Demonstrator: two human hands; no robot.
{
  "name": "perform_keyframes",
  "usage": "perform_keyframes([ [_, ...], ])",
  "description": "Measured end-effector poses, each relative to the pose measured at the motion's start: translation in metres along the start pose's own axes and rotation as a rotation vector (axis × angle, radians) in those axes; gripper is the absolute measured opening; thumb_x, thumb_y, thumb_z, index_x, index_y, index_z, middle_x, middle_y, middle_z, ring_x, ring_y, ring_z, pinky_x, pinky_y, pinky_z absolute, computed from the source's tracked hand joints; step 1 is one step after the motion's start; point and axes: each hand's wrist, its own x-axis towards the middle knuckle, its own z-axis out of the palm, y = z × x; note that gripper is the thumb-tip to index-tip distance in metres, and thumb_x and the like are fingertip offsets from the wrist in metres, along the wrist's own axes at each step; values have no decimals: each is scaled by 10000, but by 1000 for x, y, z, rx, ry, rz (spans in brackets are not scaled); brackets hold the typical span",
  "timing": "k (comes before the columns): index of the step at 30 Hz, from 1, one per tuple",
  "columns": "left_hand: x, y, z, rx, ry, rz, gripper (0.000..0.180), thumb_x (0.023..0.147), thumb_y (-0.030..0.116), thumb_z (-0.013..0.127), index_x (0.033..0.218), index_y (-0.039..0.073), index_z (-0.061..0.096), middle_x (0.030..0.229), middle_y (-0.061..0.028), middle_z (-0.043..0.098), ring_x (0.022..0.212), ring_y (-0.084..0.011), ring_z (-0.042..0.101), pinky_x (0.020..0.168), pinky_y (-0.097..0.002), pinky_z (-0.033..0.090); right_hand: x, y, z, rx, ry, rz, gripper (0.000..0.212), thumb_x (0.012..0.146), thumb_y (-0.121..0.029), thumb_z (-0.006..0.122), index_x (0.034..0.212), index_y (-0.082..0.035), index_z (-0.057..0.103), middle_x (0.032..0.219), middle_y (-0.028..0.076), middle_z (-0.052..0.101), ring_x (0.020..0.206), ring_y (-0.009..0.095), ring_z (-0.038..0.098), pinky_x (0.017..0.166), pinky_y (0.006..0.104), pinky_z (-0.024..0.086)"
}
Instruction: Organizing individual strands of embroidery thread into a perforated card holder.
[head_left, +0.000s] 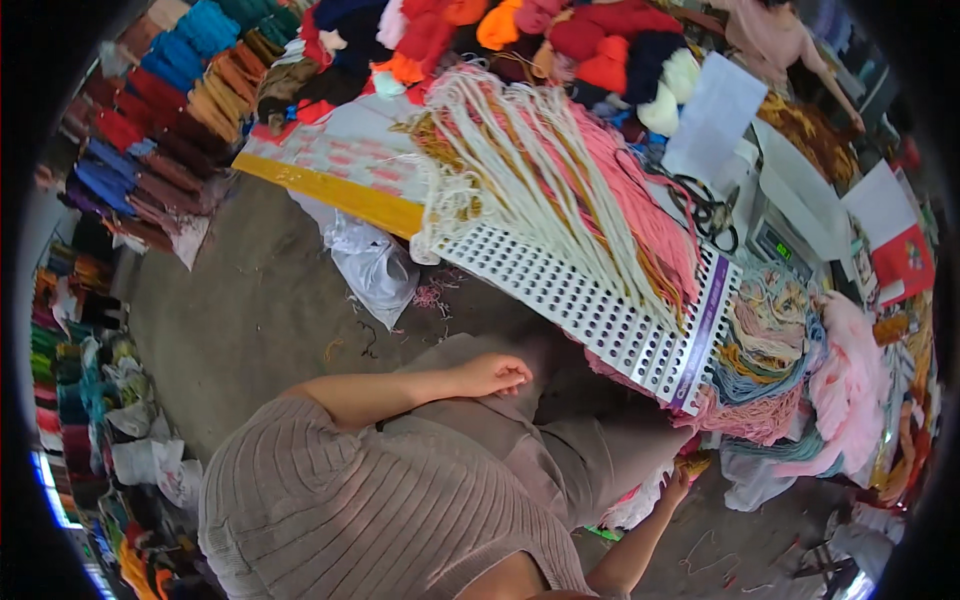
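My left hand [492,375] rests above my lap with its fingers loosely curled in and nothing visible in them. Down at my right side, below the table's corner, my right hand [677,486] closes on a small bundle of mustard yarn [694,463]. White and pink yarn [640,500] hangs beside that hand, partly hidden by my leg. On the table before me lies a white perforated board [560,290] with a purple edge strip. Long white yarn strands [540,170], mustard strands and pink yarn [640,205] are spread across it.
Black-handled scissors [712,212] lie beside a scale [778,245] with a lit display. Mixed yarn skeins [765,345] and fluffy pink yarn [850,380] sit at the right. A white bag [370,265] hangs below the yellow table edge [330,195]. Another person [770,40] is at the far right.
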Motion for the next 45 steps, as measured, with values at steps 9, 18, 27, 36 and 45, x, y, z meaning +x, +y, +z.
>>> perform_keyframes([
  [9, -42, 68, -175, 196, 238, 225, 265, 888, 254, 559, 1023, 39, 636, 989, -21, 640, 892, -85, 563, 775, -238, 447, -107, -90, -29, 205, 74, -283, 291, 893, -161, 558, 1154, -37, 530, 916, 66, 640, 726, 132, 611, 531, 196, 461],
  [18, -20, 146, -409, 922, 1343, 298, 367, 799, 156, 570, 1152, 61, 551, 1230, -189, 480, 1120, -300, 475, 925, -404, 400, -180, -163, -5, -9, 14, -544, 295, 902, -150, 538, 1139, 26, 537, 981, 102, 608, 833, 151, 588, 736, 261, 516],
  [27, 34, 121, -285, 560, -203, 535, 382, 878, 241, 557, 1178, 5, 537, 1165, -120, 571, 1109, -206, 509, 965, -339, 384, -306, -316, 86, -308, -45, -715, 251, 905, -121, 528, 1083, 49, 580, 952, 92, 617, 828, 159, 611, 768, 266, 490],
  [36, 28, 94, -337, 611, 1035, 502, 166, 894, 111, 522, 1005, 12, 596, 775, -35, 537, 681, -112, 454, 630, -234, 390, -220, -367, 164, -480, -248, -523, 283, 852, -138, 584, 1100, -2, 579, 985, 57, 625, 873, 122, 575, 765, 239, 455],
  [45, 44, 80, -256, 1007, 921, 183, 97, 860, 120, 521, 794, 49, 531, 749, -115, 520, 680, -278, 527, 610, -326, 425, -180, -393, 190, -556, -159, -419, 352, 753, -65, 672, 1067, 11, 531, 840, 37, 541, 697, 97, 465, 632, 232, 410],
])
